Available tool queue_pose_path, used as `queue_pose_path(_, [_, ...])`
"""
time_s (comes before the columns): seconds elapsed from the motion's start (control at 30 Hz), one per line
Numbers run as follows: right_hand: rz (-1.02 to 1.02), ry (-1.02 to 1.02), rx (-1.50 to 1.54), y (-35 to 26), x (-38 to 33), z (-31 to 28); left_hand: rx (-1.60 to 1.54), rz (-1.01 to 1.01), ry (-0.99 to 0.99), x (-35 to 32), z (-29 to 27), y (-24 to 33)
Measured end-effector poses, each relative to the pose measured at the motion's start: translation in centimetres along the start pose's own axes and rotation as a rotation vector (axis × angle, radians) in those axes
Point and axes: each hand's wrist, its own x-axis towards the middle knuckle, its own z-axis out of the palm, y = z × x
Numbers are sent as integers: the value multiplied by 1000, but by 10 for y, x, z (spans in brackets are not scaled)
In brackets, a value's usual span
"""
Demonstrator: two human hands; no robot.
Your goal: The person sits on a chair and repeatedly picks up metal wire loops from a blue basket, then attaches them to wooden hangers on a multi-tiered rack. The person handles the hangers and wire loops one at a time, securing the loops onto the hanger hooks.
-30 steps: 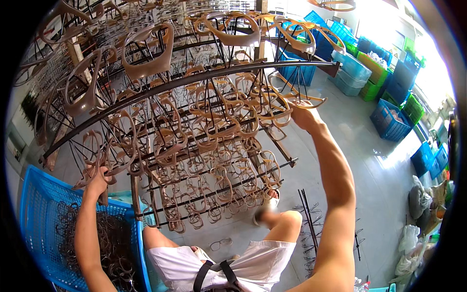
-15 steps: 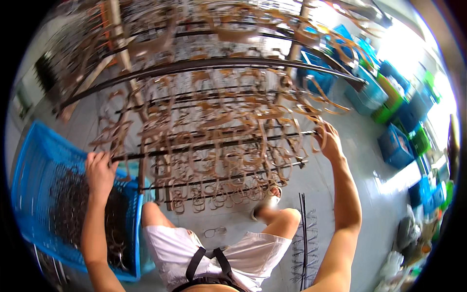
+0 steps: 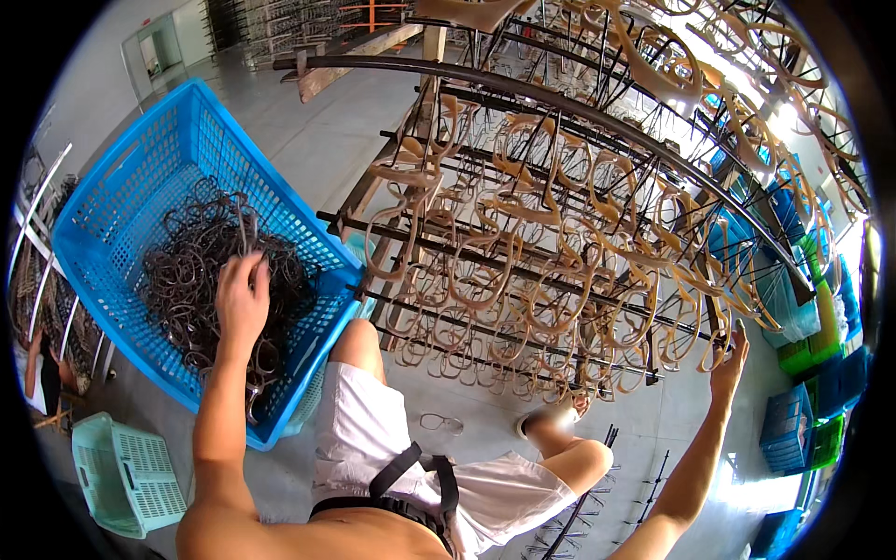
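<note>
My left hand (image 3: 245, 294) reaches into a blue plastic basket (image 3: 201, 121), over a tangled heap of dark eyeglass frames (image 3: 177, 280). Its fingers are pinched on a thin, blurred dark eyeglass frame (image 3: 245, 231) that stands up from the heap. To the right, my right hand (image 3: 729, 366) is beside the end of a dark rod on a rack, its fingers stretched upward and apart from the thumb. Brown eyeglass frames (image 3: 481, 301) hang in rows from this rod (image 3: 485, 257) and its neighbours. Whether the right fingertips touch the rod or the last frame I cannot tell.
A long dark bar (image 3: 560, 89) crosses the upper rack, with a wooden post (image 3: 434, 42) behind. One eyeglass frame (image 3: 441, 424) and spiked rods (image 3: 574, 513) lie on the floor. A pale green basket (image 3: 135, 467) stands at lower left; blue bins (image 3: 786, 425) line the right.
My left hand has left the rack's left side and moved into the blue basket. The view has swung left, showing more of the basket. My right hand's fingers have stretched out.
</note>
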Motion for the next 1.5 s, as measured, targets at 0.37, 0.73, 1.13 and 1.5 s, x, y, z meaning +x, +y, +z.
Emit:
queue_pose_path(0.37, [-111, 111, -546, 0, 11, 47, -178, 199, 171, 33, 53, 34])
queue_pose_path(0.73, [-166, 205, -456, 89, 60, 79, -501, 253, 323, 79, 135, 130])
queue_pose_path(1.13, [-20, 12, -635, 46, 127, 132, 43, -149, 245, 253, 300, 134])
queue_pose_path(1.5, [-107, 60, -798, -71, 148, 194, -636, -396, -577, -109, 412, 92])
